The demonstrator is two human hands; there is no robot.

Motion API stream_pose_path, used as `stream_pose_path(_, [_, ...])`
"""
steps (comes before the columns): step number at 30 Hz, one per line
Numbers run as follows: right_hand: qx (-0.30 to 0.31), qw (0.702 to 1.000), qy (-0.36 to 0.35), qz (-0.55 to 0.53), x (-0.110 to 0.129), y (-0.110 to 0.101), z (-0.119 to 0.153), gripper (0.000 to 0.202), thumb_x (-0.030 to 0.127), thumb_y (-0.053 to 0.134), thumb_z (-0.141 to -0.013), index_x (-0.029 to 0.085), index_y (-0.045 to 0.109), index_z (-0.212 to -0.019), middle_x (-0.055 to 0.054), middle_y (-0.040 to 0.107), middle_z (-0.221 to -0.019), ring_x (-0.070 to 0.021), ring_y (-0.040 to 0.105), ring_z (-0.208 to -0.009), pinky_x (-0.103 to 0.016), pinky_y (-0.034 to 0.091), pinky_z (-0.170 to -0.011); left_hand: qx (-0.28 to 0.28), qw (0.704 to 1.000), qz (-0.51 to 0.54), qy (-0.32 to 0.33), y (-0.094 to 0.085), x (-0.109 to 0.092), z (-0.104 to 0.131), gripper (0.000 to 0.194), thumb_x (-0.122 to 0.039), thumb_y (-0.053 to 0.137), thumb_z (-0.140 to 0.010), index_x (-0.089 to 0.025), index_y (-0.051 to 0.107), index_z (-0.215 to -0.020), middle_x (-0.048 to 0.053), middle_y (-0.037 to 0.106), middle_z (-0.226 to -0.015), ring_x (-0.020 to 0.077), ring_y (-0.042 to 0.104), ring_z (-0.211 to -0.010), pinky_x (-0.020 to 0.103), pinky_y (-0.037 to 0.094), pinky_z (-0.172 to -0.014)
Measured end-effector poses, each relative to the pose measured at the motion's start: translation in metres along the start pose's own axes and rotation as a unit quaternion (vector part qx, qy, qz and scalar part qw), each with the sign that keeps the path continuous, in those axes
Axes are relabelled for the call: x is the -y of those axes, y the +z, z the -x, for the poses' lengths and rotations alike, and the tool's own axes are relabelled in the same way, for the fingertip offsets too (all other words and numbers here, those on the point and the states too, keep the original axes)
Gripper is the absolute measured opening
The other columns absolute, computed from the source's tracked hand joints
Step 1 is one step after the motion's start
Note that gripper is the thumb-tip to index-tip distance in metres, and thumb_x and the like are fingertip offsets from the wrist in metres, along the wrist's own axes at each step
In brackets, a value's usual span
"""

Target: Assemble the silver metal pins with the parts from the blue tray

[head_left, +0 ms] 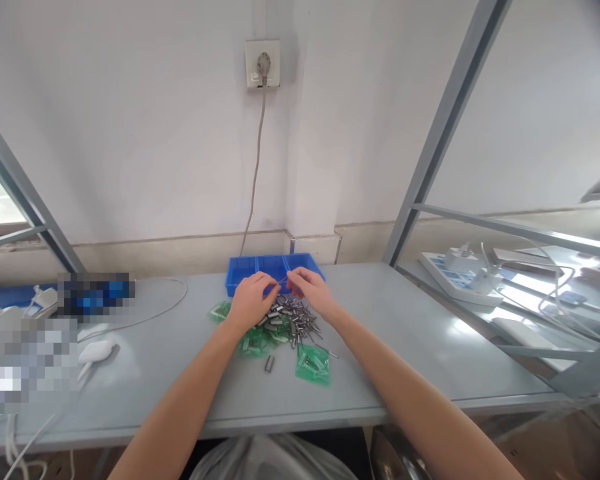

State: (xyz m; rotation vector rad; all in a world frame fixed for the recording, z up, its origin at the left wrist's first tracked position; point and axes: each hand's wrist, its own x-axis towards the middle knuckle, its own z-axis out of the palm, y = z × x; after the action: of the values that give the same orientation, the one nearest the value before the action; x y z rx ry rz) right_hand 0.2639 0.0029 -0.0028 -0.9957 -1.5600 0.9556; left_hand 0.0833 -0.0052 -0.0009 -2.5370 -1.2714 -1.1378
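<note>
My left hand [254, 297] and my right hand [307, 287] meet above the front edge of a blue divided tray [241, 270]. Both have their fingers pinched, and a small thin piece seems to lie between them, too small to name. Below them spreads a pile of small metal parts [300, 320], some like short cylinders, others like thin pins. Green plastic bags [255, 341] lie under and beside the pile. Nearer to me are another green bag [313, 365] with metal parts in it and a lone metal cylinder [269, 363].
A white charger [97, 351] and its cable lie on the left of the grey table [380, 320]. Grey metal frames [440, 133] rise at both sides. On the right stands a white power strip [460, 280]. A plug [263, 65] sits in the wall socket.
</note>
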Motion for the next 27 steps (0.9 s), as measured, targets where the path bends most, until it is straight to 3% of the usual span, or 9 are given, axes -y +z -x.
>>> stream_pose_path(4, [0.031, 0.999, -0.009, 0.027, 0.001, 0.001, 0.001, 0.041, 0.053, 0.051, -0.085, 0.019, 0.051, -0.062, 0.002, 0.052, -0.057, -0.0126, 0.046, -0.056, -0.027, 0.038, -0.055, -0.011, 1.0, -0.007, 0.014, 0.0, -0.001, 0.0, 0.01, -0.027, 0.057, -0.089, -0.021, 0.064, -0.086, 0.002, 0.066, -0.09, 0.0175, 0.061, -0.088, 0.03, 0.044, -0.074])
stream_pose_path(10, [0.048, 0.998, 0.026, -0.015, 0.008, -0.001, 0.004, 0.03, 0.045, 0.055, -0.082, 0.02, 0.052, -0.066, 0.002, 0.054, -0.063, -0.0128, 0.049, -0.059, -0.027, 0.038, -0.057, -0.052, 0.998, 0.019, 0.041, 0.0, -0.001, 0.001, 0.008, -0.024, 0.056, -0.089, -0.021, 0.063, -0.087, 0.003, 0.066, -0.09, 0.0164, 0.061, -0.087, 0.028, 0.046, -0.075])
stream_pose_path(14, [0.08, 0.99, 0.042, -0.109, 0.012, -0.009, 0.004, 0.023, 0.041, 0.06, -0.08, 0.02, 0.053, -0.072, 0.001, 0.056, -0.07, -0.0128, 0.051, -0.061, -0.027, 0.038, -0.058, -0.069, 0.995, 0.042, 0.057, -0.003, -0.004, 0.0, 0.011, -0.026, 0.054, -0.09, -0.02, 0.063, -0.09, 0.004, 0.066, -0.091, 0.0163, 0.061, -0.087, 0.028, 0.048, -0.075])
stream_pose_path(19, [0.128, 0.953, 0.027, -0.272, 0.021, -0.024, 0.007, 0.015, 0.033, 0.065, -0.078, 0.022, 0.056, -0.079, 0.001, 0.056, -0.074, -0.0129, 0.051, -0.065, -0.027, 0.038, -0.06, -0.056, 0.996, 0.042, 0.056, -0.005, -0.008, 0.0, 0.012, -0.024, 0.051, -0.091, -0.021, 0.063, -0.091, 0.004, 0.065, -0.09, 0.0155, 0.061, -0.085, 0.027, 0.048, -0.075])
stream_pose_path(22, [0.111, 0.943, 0.015, -0.313, 0.027, -0.031, 0.009, 0.015, 0.032, 0.066, -0.075, 0.023, 0.055, -0.08, 0.001, 0.054, -0.078, -0.0127, 0.05, -0.066, -0.028, 0.039, -0.06, -0.044, 0.997, 0.04, 0.044, -0.005, -0.009, 0.001, 0.013, -0.023, 0.051, -0.09, -0.021, 0.063, -0.091, 0.003, 0.065, -0.09, 0.0142, 0.061, -0.082, 0.026, 0.048, -0.074])
stream_pose_path(27, [0.048, 0.966, 0.037, -0.25, 0.027, -0.037, 0.007, 0.018, 0.039, 0.058, -0.077, 0.024, 0.049, -0.076, -0.001, 0.051, -0.075, -0.0154, 0.049, -0.066, -0.03, 0.041, -0.06, -0.029, 0.999, 0.033, 0.011, -0.007, -0.009, 0.001, 0.014, -0.023, 0.05, -0.09, -0.021, 0.064, -0.089, 0.002, 0.064, -0.09, 0.0126, 0.06, -0.077, 0.024, 0.047, -0.07])
